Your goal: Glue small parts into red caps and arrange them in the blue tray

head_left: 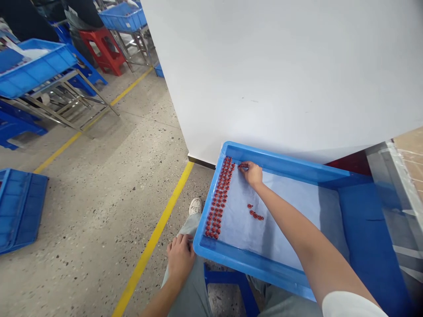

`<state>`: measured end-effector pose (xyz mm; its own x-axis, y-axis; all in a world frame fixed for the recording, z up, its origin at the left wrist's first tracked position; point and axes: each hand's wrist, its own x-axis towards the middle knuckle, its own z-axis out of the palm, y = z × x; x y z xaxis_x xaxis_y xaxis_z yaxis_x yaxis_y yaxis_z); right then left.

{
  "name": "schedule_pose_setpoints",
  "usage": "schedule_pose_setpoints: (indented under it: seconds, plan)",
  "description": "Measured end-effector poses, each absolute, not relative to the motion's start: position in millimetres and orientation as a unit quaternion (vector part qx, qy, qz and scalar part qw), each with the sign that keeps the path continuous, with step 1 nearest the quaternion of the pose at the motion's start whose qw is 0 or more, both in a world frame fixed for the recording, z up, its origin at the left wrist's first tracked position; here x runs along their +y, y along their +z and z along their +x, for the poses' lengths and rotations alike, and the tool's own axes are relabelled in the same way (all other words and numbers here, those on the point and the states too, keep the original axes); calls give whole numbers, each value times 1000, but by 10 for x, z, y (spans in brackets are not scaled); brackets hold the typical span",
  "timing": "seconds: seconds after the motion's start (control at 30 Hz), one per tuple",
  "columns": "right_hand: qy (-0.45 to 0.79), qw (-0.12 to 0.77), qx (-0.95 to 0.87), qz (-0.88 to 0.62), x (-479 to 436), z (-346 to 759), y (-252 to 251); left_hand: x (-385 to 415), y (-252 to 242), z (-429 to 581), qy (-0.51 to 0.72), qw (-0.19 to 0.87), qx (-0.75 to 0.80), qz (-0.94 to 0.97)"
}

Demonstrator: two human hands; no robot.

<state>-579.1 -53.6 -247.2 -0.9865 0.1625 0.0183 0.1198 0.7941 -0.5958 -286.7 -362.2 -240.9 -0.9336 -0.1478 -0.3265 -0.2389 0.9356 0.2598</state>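
A blue tray [264, 259] lined with a pale sheet [291, 198] stands in front of me. Along its left side, small red-brown round pieces [218, 202] are set out in close rows. My right hand [253, 174] is inside the tray near the far end of these rows, its fingertips pinched on one small red-brown piece [243, 166]. Several loose pieces [256, 215] lie on the sheet nearer to me. My left hand [180, 255] rests on my leg beside the tray's near left corner, fingers curled together; what they hold, if anything, is hidden.
A large white panel [280, 79] rises right behind the tray. At left, a blue crate [23, 211] sits on the speckled floor past a yellow line [155, 233]. Farther back are another blue tray [39, 66] on a metal stand, a red stool [104, 48] and seated people.
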Motion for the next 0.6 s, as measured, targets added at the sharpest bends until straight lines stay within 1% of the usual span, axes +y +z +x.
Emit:
schedule_pose_setpoints:
  seconds: [0.3, 0.6]
  plan:
    - [328, 58, -940, -77, -567, -5879, -2489, -3616, -2405, -2870, 146, 149, 973, -97]
    - [327, 58, -939, -87, -674, -5966, -2463, -3616, -2396, -2880, 146, 150, 973, -96]
